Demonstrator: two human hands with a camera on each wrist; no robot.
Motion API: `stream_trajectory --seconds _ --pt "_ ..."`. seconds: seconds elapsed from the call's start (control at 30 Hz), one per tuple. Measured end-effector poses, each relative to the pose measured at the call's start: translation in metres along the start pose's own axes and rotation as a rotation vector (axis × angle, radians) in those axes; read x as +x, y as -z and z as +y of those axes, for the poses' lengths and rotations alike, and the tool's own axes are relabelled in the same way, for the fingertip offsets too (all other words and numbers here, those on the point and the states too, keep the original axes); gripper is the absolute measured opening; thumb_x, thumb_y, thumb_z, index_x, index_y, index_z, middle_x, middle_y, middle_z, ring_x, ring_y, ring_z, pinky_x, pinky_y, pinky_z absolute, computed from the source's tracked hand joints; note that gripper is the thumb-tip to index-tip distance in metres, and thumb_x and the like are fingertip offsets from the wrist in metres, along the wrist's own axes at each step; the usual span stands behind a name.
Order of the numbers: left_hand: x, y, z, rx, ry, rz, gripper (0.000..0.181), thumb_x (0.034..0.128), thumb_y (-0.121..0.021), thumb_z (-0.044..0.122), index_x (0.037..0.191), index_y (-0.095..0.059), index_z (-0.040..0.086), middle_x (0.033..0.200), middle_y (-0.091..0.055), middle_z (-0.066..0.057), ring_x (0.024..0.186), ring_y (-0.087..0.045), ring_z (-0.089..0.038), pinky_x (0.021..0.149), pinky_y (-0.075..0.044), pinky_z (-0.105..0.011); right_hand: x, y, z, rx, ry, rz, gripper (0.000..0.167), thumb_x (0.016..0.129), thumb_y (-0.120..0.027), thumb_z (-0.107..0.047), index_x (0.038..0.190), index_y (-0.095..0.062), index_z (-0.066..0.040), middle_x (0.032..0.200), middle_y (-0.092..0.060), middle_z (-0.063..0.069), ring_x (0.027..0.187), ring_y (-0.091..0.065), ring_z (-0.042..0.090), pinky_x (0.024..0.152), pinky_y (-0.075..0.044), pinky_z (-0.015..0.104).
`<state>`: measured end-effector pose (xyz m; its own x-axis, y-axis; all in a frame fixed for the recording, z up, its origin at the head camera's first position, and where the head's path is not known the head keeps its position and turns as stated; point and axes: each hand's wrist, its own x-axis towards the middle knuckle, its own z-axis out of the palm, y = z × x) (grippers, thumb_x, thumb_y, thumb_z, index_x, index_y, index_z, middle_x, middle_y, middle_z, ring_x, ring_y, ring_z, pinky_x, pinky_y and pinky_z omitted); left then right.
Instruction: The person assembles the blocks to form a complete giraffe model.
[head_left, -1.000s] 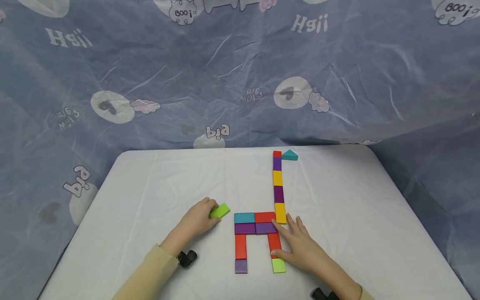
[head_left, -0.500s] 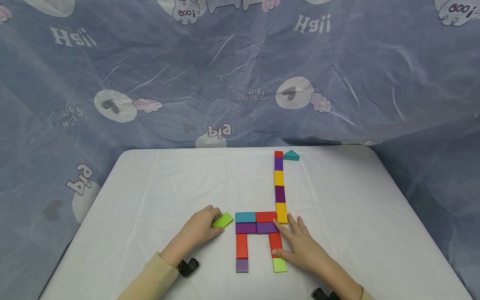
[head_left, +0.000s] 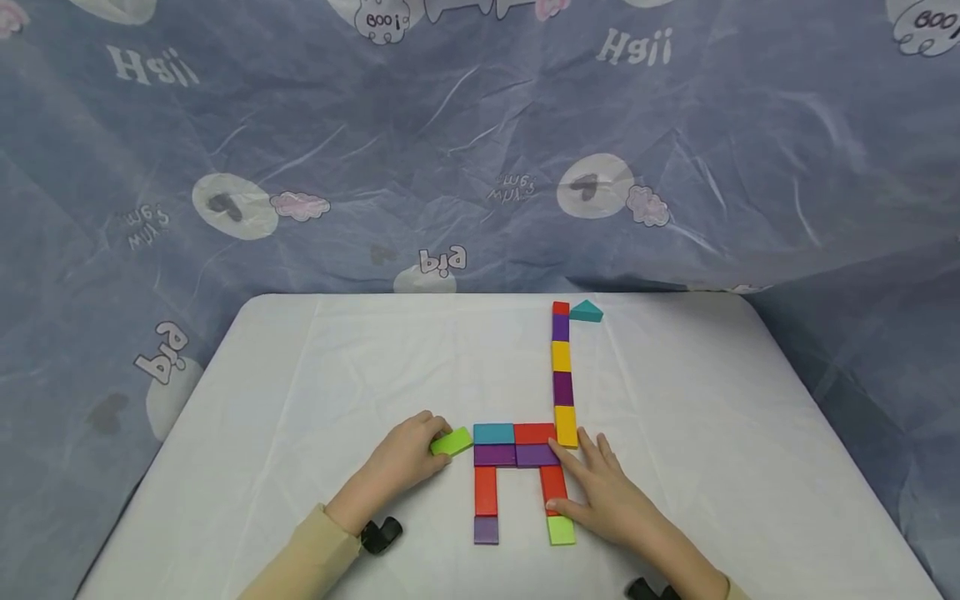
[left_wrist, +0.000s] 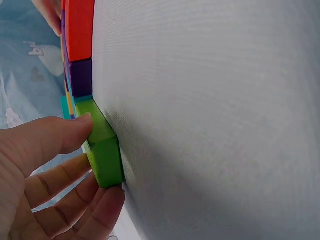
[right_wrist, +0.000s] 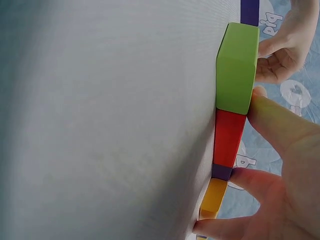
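Observation:
My left hand pinches a bright green block between thumb and fingers. The block lies slightly tilted, its right end at the left edge of a teal block. In the left wrist view the thumb presses the green block's upper face. My right hand is spread over the figure's right side. Its thumb rests at the right red leg block, a fingertip on a purple block, other fingers beside the lowest yellow block. A light green block ends that leg.
A column of yellow, purple and red blocks runs toward the table's far edge. Beside its top lies a teal triangle. The left leg has a red block above a purple one. A white cloth covers the table.
My left hand has brought the green block rightward and a little nearer, up to the teal block, turning it closer to level. The right hand keeps its place on the blocks.

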<state>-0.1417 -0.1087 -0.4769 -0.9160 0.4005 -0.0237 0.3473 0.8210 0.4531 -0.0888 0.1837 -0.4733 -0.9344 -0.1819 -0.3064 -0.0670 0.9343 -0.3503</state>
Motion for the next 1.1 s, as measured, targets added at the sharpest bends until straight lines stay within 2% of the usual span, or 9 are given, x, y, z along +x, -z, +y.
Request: stream_trajectory --seconds 1.1 --pt "-0.0015 -0.0023 0.0002 0.01 -0.019 0.016 0.029 0.0814 -0.078 0.015 0.108 -0.07 0.007 0.087 -0.06 0.001 0.073 -0.048 -0.009 0.069 -0.049 -0.027 -0.0016 0.0013 -0.0006 0.028 0.004 0.002 0.088 0.075 -0.076 -0.058 0.149 -0.045 -0.024 0.157 -0.026 0.027 0.143 -0.018 0.057 0.086 -0.046 0.074"
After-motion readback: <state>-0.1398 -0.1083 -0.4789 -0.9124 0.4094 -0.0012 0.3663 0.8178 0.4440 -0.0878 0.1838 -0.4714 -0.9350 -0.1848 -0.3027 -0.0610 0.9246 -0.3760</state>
